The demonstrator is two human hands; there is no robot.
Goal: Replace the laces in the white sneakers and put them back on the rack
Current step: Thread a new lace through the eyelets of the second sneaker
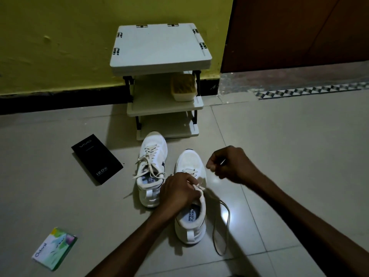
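Observation:
Two white sneakers stand on the tiled floor in front of the white rack (160, 47). The left sneaker (152, 154) is fully laced with its ends loose. The right sneaker (191, 196) is only partly laced. My left hand (177, 193) rests on its tongue area and grips the cream lace (223, 222) at the eyelets. A long loop of that lace trails on the floor to the right of the shoe. My right hand (229, 165) hovers above and to the right of the toe, fingers curled, pinching what looks like the lace tip.
A black phone box (96, 158) lies left of the sneakers. A green and white packet (55, 248) lies at the lower left. A brush in a tub (183, 87) sits on the rack's middle shelf. A yellow wall and a brown door are behind.

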